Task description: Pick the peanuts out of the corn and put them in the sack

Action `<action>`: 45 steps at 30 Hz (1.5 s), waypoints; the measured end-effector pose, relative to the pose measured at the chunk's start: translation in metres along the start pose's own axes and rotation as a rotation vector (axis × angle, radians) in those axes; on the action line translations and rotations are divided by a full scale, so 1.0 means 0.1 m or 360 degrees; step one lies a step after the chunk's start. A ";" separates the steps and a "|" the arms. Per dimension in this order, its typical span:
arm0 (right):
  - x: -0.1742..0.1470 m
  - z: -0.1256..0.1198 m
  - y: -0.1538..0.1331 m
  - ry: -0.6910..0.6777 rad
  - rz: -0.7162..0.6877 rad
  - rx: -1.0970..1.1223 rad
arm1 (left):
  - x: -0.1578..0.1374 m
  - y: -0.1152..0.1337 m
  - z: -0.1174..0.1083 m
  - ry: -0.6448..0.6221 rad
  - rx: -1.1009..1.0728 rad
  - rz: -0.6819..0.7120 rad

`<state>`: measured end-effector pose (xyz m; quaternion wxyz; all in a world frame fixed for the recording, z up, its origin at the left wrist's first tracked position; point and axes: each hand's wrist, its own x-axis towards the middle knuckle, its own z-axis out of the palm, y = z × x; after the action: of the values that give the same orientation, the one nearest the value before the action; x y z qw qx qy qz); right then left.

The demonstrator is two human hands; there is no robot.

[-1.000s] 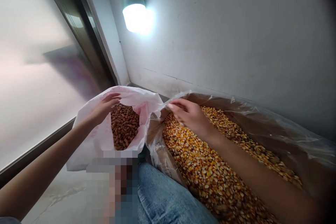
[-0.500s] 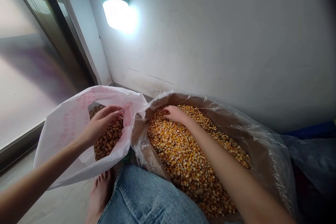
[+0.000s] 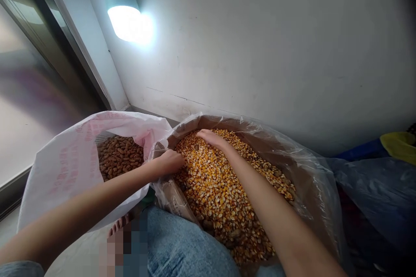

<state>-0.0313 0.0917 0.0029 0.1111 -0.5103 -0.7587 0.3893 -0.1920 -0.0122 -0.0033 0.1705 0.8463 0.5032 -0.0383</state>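
Note:
My left hand (image 3: 170,162) is at the near left edge of the corn kernels (image 3: 224,190), its fingers curled closed and mostly hidden from me. Whether anything is in them I cannot make out. A little farther back, my right hand (image 3: 210,137) lies low on the heap, with its fingertips bent down at the kernels and partly out of sight. The yellow and orange corn fills a box lined with a clear plastic bag (image 3: 302,156). To the left, brown unshelled peanuts (image 3: 120,156) lie inside an open white woven sack (image 3: 65,173) with red print.
A lit bulb (image 3: 125,21) hangs by the pale wall (image 3: 260,43). A metal door frame (image 3: 61,39) runs along the left. My denim-covered knee (image 3: 191,242) is close to the box. Blue and yellow items (image 3: 398,145) and plastic sheeting (image 3: 373,194) are at right.
My left hand has moved right, from over the peanut sack to the corn, and its fingers have curled in. My right hand stays at the back of the corn. The view has shifted slightly right.

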 end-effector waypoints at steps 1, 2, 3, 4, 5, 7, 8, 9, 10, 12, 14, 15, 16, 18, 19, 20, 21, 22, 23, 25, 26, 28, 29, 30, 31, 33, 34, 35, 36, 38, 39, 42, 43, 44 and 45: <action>0.01 0.06 -0.03 0.0000 0.0044 -0.0210 | -0.02 -0.01 0.00 -0.0026 0.0061 0.0009; 0.02 0.12 -0.07 -0.0002 0.0095 -0.0424 | -0.04 -0.01 0.00 -0.0060 0.0143 0.0018; 0.03 0.18 -0.11 -0.0004 0.0145 -0.0601 | -0.07 -0.02 -0.03 -0.0091 0.0224 0.0026; 0.04 0.23 -0.14 -0.0002 0.0186 -0.0702 | -0.09 -0.02 -0.06 -0.0100 0.0267 0.0032; 0.05 0.25 -0.17 -0.0001 0.0213 -0.0711 | -0.11 -0.03 -0.09 -0.0101 0.0274 0.0031; 0.05 0.24 -0.20 -0.0023 0.0232 -0.0686 | -0.14 -0.04 -0.18 -0.0109 0.0143 0.0012; 0.04 0.20 -0.20 -0.0047 0.0225 -0.0651 | -0.15 -0.05 -0.22 -0.0103 0.0012 0.0000; 0.03 0.14 -0.19 -0.0077 0.0209 -0.0537 | -0.17 -0.06 -0.26 -0.0089 -0.0160 -0.0014; 0.01 0.07 -0.18 -0.0111 0.0184 -0.0329 | -0.19 -0.07 -0.30 -0.0067 -0.0376 -0.0027; -0.04 -0.09 -0.16 -0.0178 0.0122 0.0332 | -0.23 -0.09 -0.35 -0.0023 -0.0915 -0.0065; -0.10 -0.21 -0.12 -0.0225 0.0104 0.1040 | -0.28 -0.12 -0.38 0.0002 -0.1507 -0.0118; -0.14 -0.25 -0.10 -0.0254 0.0121 0.1279 | -0.30 -0.13 -0.39 0.0012 -0.1780 -0.0149; -0.18 -0.26 -0.08 -0.0286 0.0144 0.1448 | -0.32 -0.13 -0.39 0.0030 -0.2016 -0.0179; -0.28 -0.22 -0.04 -0.0353 0.0196 0.1604 | -0.35 -0.15 -0.39 0.0071 -0.2350 -0.0202; -0.33 -0.17 -0.03 -0.0383 0.0210 0.1596 | -0.35 -0.15 -0.39 0.0089 -0.2444 -0.0197; -0.40 -0.11 -0.02 -0.0401 0.0215 0.1529 | -0.35 -0.15 -0.38 0.0105 -0.2477 -0.0188; -0.47 -0.04 -0.01 -0.0406 0.0216 0.1399 | -0.34 -0.15 -0.38 0.0132 -0.2435 -0.0189; -0.54 0.03 -0.02 -0.0405 0.0195 0.1206 | -0.33 -0.15 -0.37 0.0159 -0.2300 -0.0202; -0.63 0.11 -0.03 -0.0395 0.0142 0.0964 | -0.32 -0.13 -0.35 0.0173 -0.2065 -0.0219; -0.80 0.28 -0.08 -0.0334 -0.0057 0.0403 | -0.27 -0.09 -0.30 0.0104 -0.1379 -0.0224; -0.89 0.37 -0.12 -0.0289 -0.0182 0.0113 | -0.24 -0.06 -0.26 0.0018 -0.0999 -0.0201; -1.04 0.52 -0.18 -0.0222 -0.0403 -0.0435 | -0.18 0.01 -0.17 -0.0165 -0.0337 -0.0138; -1.09 0.58 -0.21 -0.0210 -0.0475 -0.0662 | -0.15 0.05 -0.12 -0.0229 -0.0099 -0.0122; -1.13 0.63 -0.23 -0.0211 -0.0524 -0.0839 | -0.12 0.08 -0.08 -0.0273 0.0071 -0.0118; -1.15 0.66 -0.24 -0.0217 -0.0554 -0.0951 | -0.09 0.10 -0.06 -0.0293 0.0177 -0.0123; -1.15 0.64 -0.24 -0.0226 -0.0530 -0.0948 | -0.06 0.12 -0.05 -0.0294 0.0178 -0.0126; -1.13 0.61 -0.22 -0.0222 -0.0487 -0.0849 | -0.06 0.11 -0.07 -0.0282 0.0065 -0.0112; -1.12 0.56 -0.19 -0.0210 -0.0443 -0.0717 | -0.06 0.09 -0.11 -0.0260 -0.0124 -0.0098; -1.11 0.51 -0.16 -0.0190 -0.0409 -0.0582 | -0.08 0.06 -0.15 -0.0234 -0.0391 -0.0099; -1.11 0.45 -0.10 -0.0136 -0.0403 -0.0411 | -0.12 0.00 -0.24 -0.0233 -0.1123 -0.0156; -1.11 0.44 -0.08 -0.0114 -0.0437 -0.0411 | -0.14 -0.02 -0.28 -0.0261 -0.1535 -0.0203; -1.15 0.51 -0.05 -0.0126 -0.0564 -0.0708 | -0.19 -0.06 -0.35 -0.0373 -0.2556 -0.0330; -1.16 0.55 -0.05 -0.0141 -0.0602 -0.0844 | -0.20 -0.05 -0.35 -0.0385 -0.2758 -0.0367; -1.16 0.60 -0.06 -0.0151 -0.0639 -0.0966 | -0.20 -0.05 -0.35 -0.0370 -0.2889 -0.0418; -1.17 0.63 -0.06 -0.0153 -0.0673 -0.1061 | -0.21 -0.03 -0.34 -0.0332 -0.2958 -0.0481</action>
<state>-0.0182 -0.0401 -0.0086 -0.0184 -0.3323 -0.9361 0.1137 -0.2085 -0.0171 0.0325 0.8137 0.2898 0.4186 0.2806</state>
